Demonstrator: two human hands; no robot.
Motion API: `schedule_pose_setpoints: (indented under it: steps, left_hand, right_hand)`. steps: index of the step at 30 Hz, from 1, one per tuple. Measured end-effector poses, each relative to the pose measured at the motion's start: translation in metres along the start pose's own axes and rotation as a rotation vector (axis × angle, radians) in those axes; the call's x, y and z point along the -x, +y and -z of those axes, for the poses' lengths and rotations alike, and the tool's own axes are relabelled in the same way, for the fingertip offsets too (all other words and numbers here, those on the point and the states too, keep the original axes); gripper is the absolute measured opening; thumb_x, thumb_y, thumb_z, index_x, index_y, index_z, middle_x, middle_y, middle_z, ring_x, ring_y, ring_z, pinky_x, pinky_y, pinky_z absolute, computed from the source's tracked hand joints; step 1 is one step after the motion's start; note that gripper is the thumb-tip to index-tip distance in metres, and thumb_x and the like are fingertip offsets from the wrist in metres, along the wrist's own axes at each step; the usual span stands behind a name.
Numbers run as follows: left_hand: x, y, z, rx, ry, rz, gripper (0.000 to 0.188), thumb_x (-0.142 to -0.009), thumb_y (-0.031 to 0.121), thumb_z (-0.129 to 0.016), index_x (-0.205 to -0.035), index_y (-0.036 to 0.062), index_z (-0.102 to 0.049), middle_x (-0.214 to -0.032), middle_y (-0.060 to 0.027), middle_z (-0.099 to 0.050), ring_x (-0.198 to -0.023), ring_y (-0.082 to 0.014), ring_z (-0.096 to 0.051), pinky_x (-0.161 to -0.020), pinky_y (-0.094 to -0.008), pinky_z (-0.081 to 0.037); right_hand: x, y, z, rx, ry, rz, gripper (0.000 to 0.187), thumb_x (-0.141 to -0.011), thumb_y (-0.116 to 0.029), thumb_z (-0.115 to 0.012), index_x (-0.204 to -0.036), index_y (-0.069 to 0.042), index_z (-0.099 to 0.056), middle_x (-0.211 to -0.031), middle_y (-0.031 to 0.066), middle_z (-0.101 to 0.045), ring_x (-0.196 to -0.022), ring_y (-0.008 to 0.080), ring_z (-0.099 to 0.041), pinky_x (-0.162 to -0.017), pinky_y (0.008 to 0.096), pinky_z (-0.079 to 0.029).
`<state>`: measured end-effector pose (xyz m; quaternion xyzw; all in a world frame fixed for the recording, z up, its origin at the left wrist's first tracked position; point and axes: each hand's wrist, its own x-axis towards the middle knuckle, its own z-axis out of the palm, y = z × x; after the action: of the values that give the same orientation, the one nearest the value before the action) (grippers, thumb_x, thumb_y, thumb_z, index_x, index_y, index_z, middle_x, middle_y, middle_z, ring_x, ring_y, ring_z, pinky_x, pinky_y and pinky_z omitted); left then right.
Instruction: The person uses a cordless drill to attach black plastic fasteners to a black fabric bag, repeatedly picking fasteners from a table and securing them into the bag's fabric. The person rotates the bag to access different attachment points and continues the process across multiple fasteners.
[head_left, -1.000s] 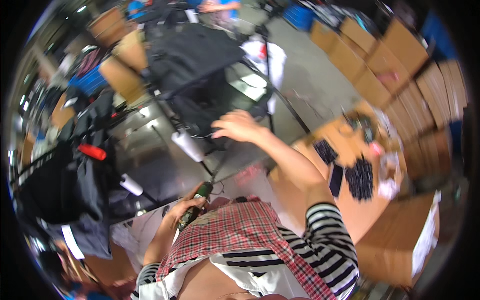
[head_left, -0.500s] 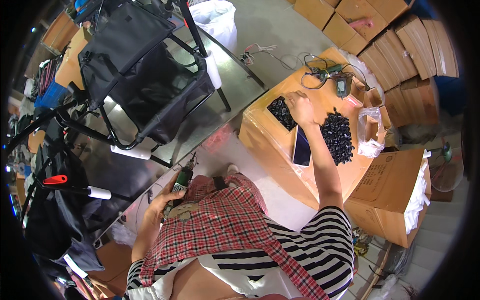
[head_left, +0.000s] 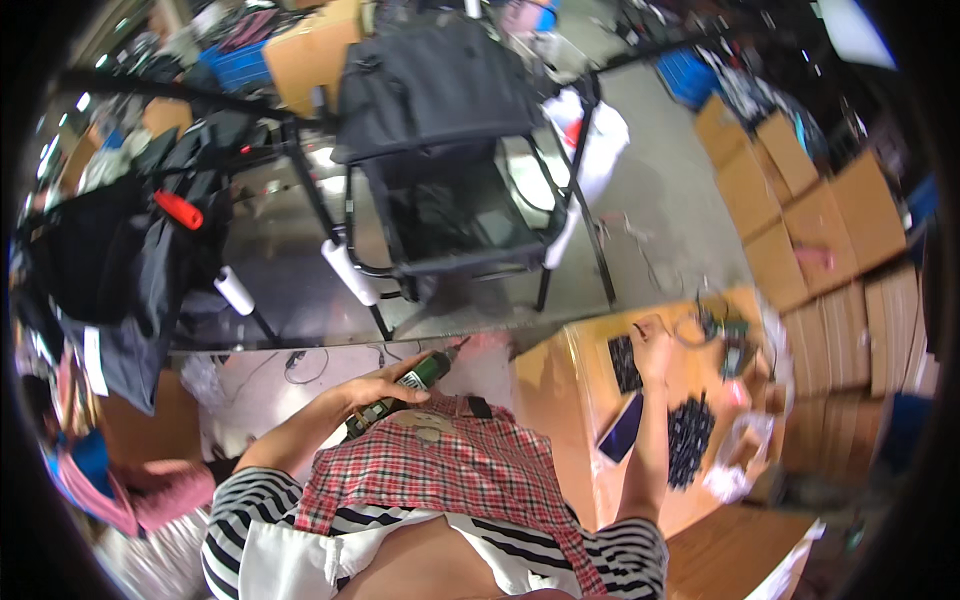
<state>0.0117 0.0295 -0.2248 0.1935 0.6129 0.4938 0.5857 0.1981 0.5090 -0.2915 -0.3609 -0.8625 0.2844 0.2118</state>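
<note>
My left hand is wrapped round a green and black electric screwdriver, held at waist height with its bit pointing up and right. Over on the right, my right hand is closed above a large carton, beside a rectangular patch of small black parts. Its fingertips are pinched; a tiny dark bit shows there, too small to name. A phone lies close by my right forearm. Beyond the forearm is a bigger heap of black plastic parts.
A black folding frame with a fabric bag stands on the metal table ahead. Another black fabric piece with a red tag is at left. Corded tool and clear plastic bag sit on the carton. Stacked cartons line the right.
The view has turned, so the frame now stands straight ahead and the carton lower right. My right hand has lifted off the black parts with fingers pinched. The screwdriver stays in my left hand.
</note>
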Motion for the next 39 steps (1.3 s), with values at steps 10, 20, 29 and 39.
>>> schedule_pose_setpoints:
  steps: [10,20,29,39]
  left_hand:
    - [0.086,0.092,0.004,0.215,0.043,-0.606,0.118,-0.076,0.002,-0.080,-0.163,0.0219,-0.002,-0.095,-0.0056,-0.057,-0.075,-0.0119,-0.058,-0.065,-0.0264,-0.049]
    - [0.127,0.080,0.043,0.328,0.188,-0.673,0.126,-0.068,0.012,-0.085,-0.162,0.0171,-0.003,-0.089,-0.0062,-0.057,-0.073,-0.0117,-0.058,-0.062,-0.0253,-0.049]
    - [0.127,0.068,0.095,0.680,-0.152,-0.700,0.129,-0.066,0.007,-0.087,-0.162,0.0206,-0.003,-0.089,-0.0126,-0.056,-0.064,-0.0160,-0.059,-0.053,-0.0262,-0.050]
    - [0.111,0.050,0.157,0.887,-0.616,-0.860,0.139,-0.063,0.003,-0.091,-0.161,0.0220,0.007,-0.090,-0.0228,-0.053,-0.067,-0.0203,-0.053,-0.048,-0.0271,-0.044]
  right_hand:
    - [-0.008,-0.358,-0.053,-0.618,-0.182,0.763,0.024,-0.085,-0.002,-0.077,-0.108,-0.004,-0.072,-0.085,0.0067,-0.073,-0.076,0.0093,-0.068,-0.071,0.0249,-0.052]
    - [0.012,-0.454,-0.104,-0.685,-0.415,0.919,0.025,-0.082,0.007,-0.073,-0.106,0.000,-0.072,-0.087,0.0077,-0.072,-0.077,0.0113,-0.068,-0.072,0.0242,-0.053]
    - [0.013,-0.490,-0.123,-0.550,-0.026,1.378,0.027,-0.077,0.013,-0.070,-0.103,0.005,-0.070,-0.087,0.0148,-0.070,-0.073,0.0261,-0.069,-0.066,0.0310,-0.055]
    - [-0.001,-0.527,-0.107,-0.688,-0.149,1.259,0.032,-0.081,0.002,-0.072,-0.112,0.007,-0.066,-0.097,0.0211,-0.067,-0.086,0.0322,-0.068,-0.078,0.0379,-0.056]
